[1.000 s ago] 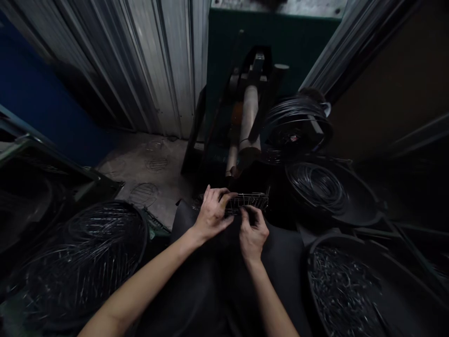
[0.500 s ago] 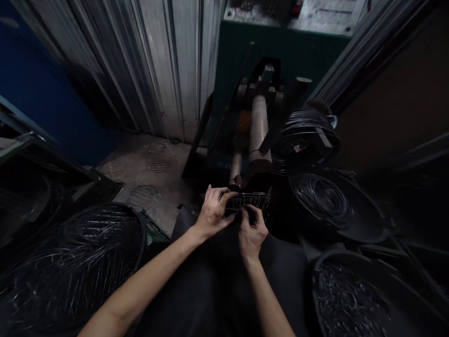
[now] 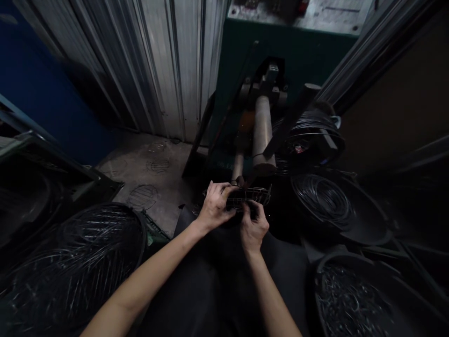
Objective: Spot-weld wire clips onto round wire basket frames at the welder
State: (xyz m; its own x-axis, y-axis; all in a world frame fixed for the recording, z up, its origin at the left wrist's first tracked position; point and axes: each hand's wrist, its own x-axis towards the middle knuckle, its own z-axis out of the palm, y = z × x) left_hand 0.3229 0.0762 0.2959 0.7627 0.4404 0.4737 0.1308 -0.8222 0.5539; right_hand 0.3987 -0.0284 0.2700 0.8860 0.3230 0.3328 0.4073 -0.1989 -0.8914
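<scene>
A small wire basket (image 3: 257,195) of thin metal rods sits between my hands, under the arms of a spot-welding machine (image 3: 263,131). My left hand (image 3: 216,204) grips the basket's left side, its thumb and fingers curled over the upper wires. At the near side, my right hand (image 3: 255,223) is closed, with thumb and forefinger pinched at the front wires; whether a small loose piece is in that pinch I cannot tell. The welder's lower tip reaches down to the basket's far rim. Part of the basket is hidden behind my fingers.
A tub of cut wire rods (image 3: 80,252) stands at the left. To the right are a basin with coiled wire (image 3: 321,199), a wire spool (image 3: 312,126) and a tub of small metal pieces (image 3: 354,299). Round wire grids (image 3: 143,196) lie on the floor.
The basket and both hands have shifted only slightly; its rim now sits closer to the welder's tip. The view has tilted a little, and the grips look the same.
</scene>
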